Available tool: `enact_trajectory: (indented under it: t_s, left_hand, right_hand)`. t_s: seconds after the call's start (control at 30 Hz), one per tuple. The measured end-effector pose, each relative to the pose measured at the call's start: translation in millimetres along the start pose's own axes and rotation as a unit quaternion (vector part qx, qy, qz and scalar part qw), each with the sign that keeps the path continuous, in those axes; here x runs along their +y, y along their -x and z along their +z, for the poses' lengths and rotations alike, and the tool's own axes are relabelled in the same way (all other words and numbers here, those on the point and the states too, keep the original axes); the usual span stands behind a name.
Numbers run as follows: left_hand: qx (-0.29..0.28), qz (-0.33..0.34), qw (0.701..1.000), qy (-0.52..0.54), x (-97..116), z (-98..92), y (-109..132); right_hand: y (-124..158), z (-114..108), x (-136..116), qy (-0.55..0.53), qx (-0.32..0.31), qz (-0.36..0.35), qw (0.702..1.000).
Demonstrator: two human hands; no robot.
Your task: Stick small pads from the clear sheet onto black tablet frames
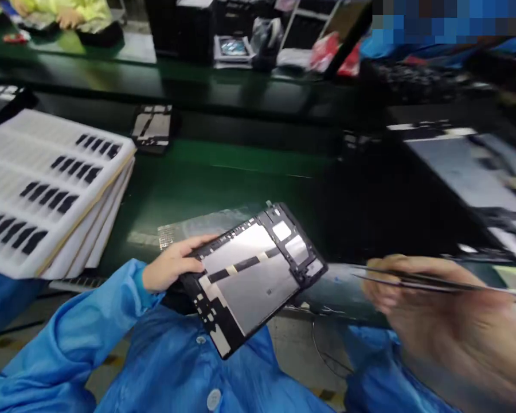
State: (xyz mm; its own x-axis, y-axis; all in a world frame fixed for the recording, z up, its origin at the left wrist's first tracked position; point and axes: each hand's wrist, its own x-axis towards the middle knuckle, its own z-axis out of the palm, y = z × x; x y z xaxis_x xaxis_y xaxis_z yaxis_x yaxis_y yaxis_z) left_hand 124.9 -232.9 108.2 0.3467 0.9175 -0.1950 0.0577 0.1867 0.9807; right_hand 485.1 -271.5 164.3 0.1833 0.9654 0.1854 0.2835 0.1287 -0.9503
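Note:
My left hand point(167, 267) grips the left edge of a tablet-like device frame point(258, 275), thumb on its face and fingers behind. The frame is tilted in front of my body, showing a silvery plate, a dark strip across it and a black border with small cut-outs. To the right, my right hand point(430, 292) is closed around a pair of dark tweezers point(417, 279), blurred by motion. Their thin tips point left toward the frame, slightly apart, with nothing visible between them. A clear plastic sheet with small markings point(202, 225) lies on the bench behind my left hand.
White foam trays point(64, 160) holding rows of black pieces are stacked at left. Another device frame point(153, 127) lies farther back on the green bench point(223, 178). More frames point(460, 166) lie at right. Across the bench, a co-worker's hands point(69, 17) show at upper left.

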Motion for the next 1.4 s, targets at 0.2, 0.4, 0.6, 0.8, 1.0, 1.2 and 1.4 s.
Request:
enact_trajectory:
  t_s: [0.2, 0.4, 0.6, 0.8, 1.0, 1.2, 1.4]
  left_hand:
    - [0.012, 0.001, 0.992, -0.122, -19, -43.0, -3]
    - [0.074, -0.023, 0.967, -0.243, -15, -136.2, -79]
    - [0.010, -0.056, 0.958, -0.281, -40, -155.5, -99]
    - [0.051, -0.066, 0.979, -0.184, -61, -154.5, -99]
    - [0.011, -0.039, 0.961, -0.275, -46, -149.6, -97]
    - [-0.056, -0.080, 0.854, -0.512, -28, -136.7, -94]
    - [-0.049, -0.117, 0.846, -0.519, -29, -133.8, -96]
  right_hand:
    - [-57, 121, -5, -0.141, -0.193, 0.053, 0.970]
    - [-90, 258, 34, -0.081, -0.425, 0.001, 0.902]
    - [-102, 300, 78, -0.013, -0.483, -0.070, 0.873]
    - [-101, 288, 74, -0.008, -0.484, -0.033, 0.874]
    - [-106, 289, 68, -0.003, -0.486, -0.014, 0.874]
    - [-24, 229, 49, -0.081, -0.260, 0.119, 0.955]
    - [55, 214, 69, -0.012, -0.136, 0.042, 0.990]
